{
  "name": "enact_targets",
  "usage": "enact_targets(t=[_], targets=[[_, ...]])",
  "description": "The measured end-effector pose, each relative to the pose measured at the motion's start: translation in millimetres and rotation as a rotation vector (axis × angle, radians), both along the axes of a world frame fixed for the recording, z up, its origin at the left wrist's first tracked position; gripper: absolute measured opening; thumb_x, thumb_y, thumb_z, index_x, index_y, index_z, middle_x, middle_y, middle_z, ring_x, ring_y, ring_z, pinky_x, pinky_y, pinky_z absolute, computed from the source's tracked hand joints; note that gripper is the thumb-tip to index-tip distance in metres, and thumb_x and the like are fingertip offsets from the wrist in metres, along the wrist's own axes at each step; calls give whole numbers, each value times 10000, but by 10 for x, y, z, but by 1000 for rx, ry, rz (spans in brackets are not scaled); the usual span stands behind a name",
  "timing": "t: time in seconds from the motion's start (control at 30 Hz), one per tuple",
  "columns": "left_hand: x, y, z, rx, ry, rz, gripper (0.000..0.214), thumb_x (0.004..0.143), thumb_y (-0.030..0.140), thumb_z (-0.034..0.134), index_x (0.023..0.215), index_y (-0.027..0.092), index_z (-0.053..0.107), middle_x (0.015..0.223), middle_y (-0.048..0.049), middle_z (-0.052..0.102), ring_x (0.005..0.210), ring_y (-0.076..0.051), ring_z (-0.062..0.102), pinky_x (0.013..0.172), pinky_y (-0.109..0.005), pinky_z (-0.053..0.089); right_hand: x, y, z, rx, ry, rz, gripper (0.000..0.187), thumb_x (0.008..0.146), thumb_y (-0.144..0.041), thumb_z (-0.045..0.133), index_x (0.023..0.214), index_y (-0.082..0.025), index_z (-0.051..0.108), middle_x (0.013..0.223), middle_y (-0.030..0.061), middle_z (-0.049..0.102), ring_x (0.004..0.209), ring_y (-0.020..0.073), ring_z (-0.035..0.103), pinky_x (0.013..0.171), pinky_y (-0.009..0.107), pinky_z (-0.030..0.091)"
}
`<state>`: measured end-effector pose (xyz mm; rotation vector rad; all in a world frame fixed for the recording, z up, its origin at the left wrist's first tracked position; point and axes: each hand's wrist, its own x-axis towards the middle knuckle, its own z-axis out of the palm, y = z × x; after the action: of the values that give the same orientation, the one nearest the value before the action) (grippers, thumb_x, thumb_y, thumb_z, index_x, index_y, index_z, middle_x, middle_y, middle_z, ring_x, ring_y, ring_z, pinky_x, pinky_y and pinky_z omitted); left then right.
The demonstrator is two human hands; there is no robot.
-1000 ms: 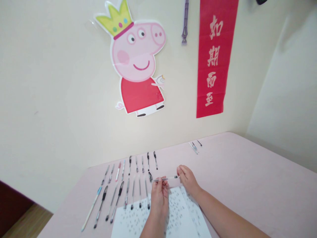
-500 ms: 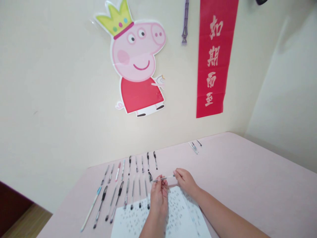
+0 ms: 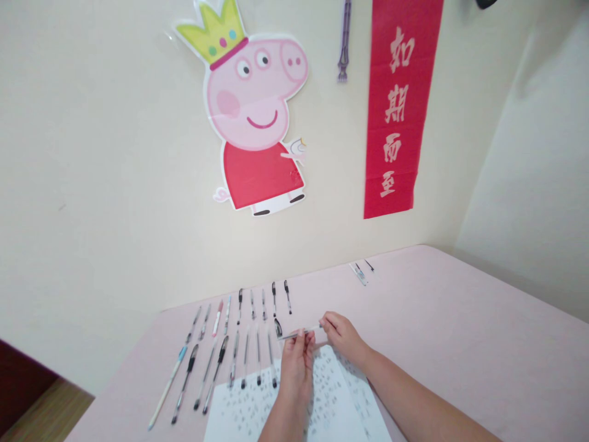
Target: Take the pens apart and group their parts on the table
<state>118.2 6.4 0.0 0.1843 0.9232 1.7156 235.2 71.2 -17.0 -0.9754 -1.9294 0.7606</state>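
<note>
A slim pen (image 3: 288,336) with a clear barrel is held roughly level above the papers. My left hand (image 3: 297,368) pinches its middle between thumb and fingers, palm partly turned up. Closed around the pen's right end is my right hand (image 3: 344,336), its fingertips hiding that end. A black pen cap (image 3: 278,328) lies on the table just beyond the pen's left tip. Under my hands are sheets of paper (image 3: 329,393) covered with small handwritten characters.
Left of my hands, several pens lie in two rows, including a black-capped pen (image 3: 186,382) and a blue-and-cream pen (image 3: 168,388). A few slim pen parts (image 3: 358,274) lie near the wall on the pink tabletop (image 3: 442,319). A pig cutout (image 3: 262,172) hangs above.
My left hand's fingers have shifted slightly right along the pen, and more of its left end shows. The view has moved slightly. The pens on the table stay in place.
</note>
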Motion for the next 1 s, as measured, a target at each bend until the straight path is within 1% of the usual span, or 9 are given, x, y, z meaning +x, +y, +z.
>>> enact_targets(t=[0.2, 0.5, 0.57, 0.63, 0.73, 0.8, 0.9, 1.0], targets=[[-7, 4, -21, -11, -10, 12, 166, 826, 50, 522, 681, 111, 574, 677, -43, 645, 633, -81, 650, 655, -173, 550, 4, -29, 49, -20, 42, 35, 280, 867, -348, 403, 638, -194, 445, 605, -27, 435, 593, 129, 419, 555, 245, 310], [-8, -6, 1, -4, -28, 22, 191, 833, 37, 500, 671, 106, 575, 668, -48, 644, 632, -82, 649, 666, -181, 549, 17, -14, 66, -138, 143, 58, 190, 792, -338, 507, 689, -181, 529, 672, 2, 536, 638, 142, 492, 585, 250, 378], [-11, -7, -3, -7, -29, 26, 194, 834, 40, 500, 667, 106, 573, 666, -47, 642, 633, -83, 649, 669, -184, 550, 21, -14, 75, -156, 163, 72, 211, 787, -373, 528, 703, -180, 536, 680, 1, 542, 626, 135, 491, 567, 241, 381], [-13, -7, -9, -8, -26, 25, 189, 834, 42, 500, 672, 108, 573, 670, -48, 642, 636, -85, 650, 671, -188, 551, 27, -14, 85, -158, 167, 74, 277, 804, -430, 510, 689, -178, 530, 652, -4, 533, 600, 128, 476, 546, 234, 370], [-11, -9, -7, -7, -16, 19, 163, 828, 50, 515, 691, 112, 579, 683, -47, 643, 641, -86, 649, 674, -191, 552, 39, -10, 84, -166, 145, 69, 418, 861, -502, 392, 618, -177, 496, 572, -16, 488, 562, 122, 449, 533, 235, 348], [-5, -10, 5, -9, -9, 17, 152, 824, 54, 524, 696, 113, 579, 681, -43, 640, 636, -82, 647, 670, -185, 550, 41, -2, 71, -185, 125, 80, 468, 873, -522, 344, 579, -180, 467, 538, -24, 458, 539, 119, 434, 526, 238, 336], [3, -8, 21, -15, 2, 18, 152, 824, 56, 526, 693, 115, 574, 670, -40, 635, 623, -81, 644, 654, -176, 547, 37, 10, 46, -183, 105, 101, 458, 851, -532, 378, 559, -185, 437, 525, -33, 430, 523, 114, 414, 512, 237, 317], [6, -6, 21, -14, 6, 17, 151, 823, 56, 526, 692, 115, 571, 667, -40, 634, 620, -82, 644, 652, -177, 547, 36, 10, 44, -179, 129, 115, 410, 829, -513, 426, 584, -185, 447, 534, -37, 429, 529, 112, 401, 499, 229, 309]])
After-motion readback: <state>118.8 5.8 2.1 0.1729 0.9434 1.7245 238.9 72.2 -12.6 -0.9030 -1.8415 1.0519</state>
